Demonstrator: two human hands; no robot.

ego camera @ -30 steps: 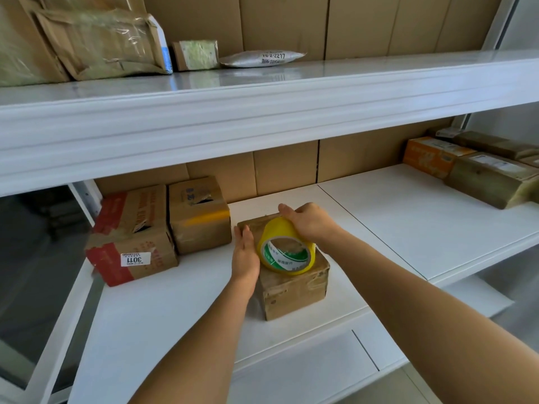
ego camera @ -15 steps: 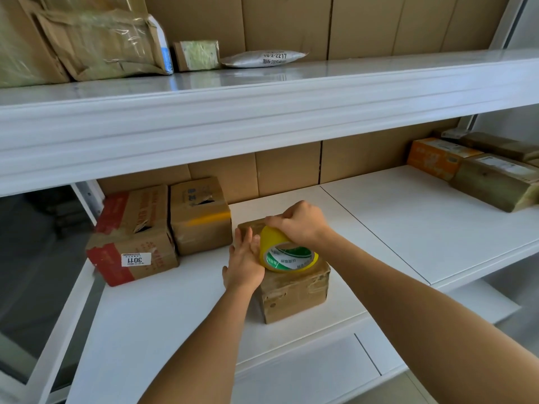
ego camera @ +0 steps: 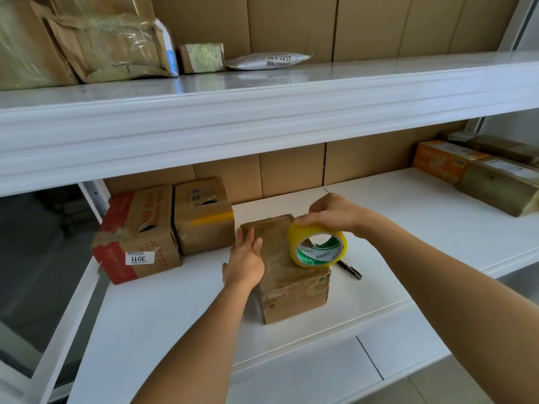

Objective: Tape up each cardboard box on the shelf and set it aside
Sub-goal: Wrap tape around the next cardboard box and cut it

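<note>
Left hand (ego camera: pixel 245 259) flat, fingers straight, pressed against the left side and top edge of the box (ego camera: pixel 287 275). The box stands on the white shelf (ego camera: pixel 163 310), near its front edge, directly between the two hands.

Right hand (ego camera: pixel 332 214) curled over the top of the tape roll (ego camera: pixel 317 245), gripping it by the rim. The roll is yellow with a green-and-white core label; it stands on edge on the right part of the box top, hole facing the camera. Clear tape already covers the box top (glossy, wrinkled in places).

Just beyond the right hand's side of the box, a dark slim tool (ego camera: pixel 349 268) lies on the shelf, partly hidden behind the box; cannot tell what it is.

Left of the left hand and further back: two more cartons side by side, touching. The red-printed one (ego camera: pixel 137 233) carries a white "3011" sticker; the plain one (ego camera: pixel 204 214) has a torn hole in its top.

Far right of the right hand, well apart: an orange box (ego camera: pixel 443 160) and an olive taped box (ego camera: pixel 500 185), set against each other.

Upper shelf (ego camera: pixel 262 112), above both hands: wrapped parcels (ego camera: pixel 110 46) and a grey mail pouch (ego camera: pixel 268 60).
</note>
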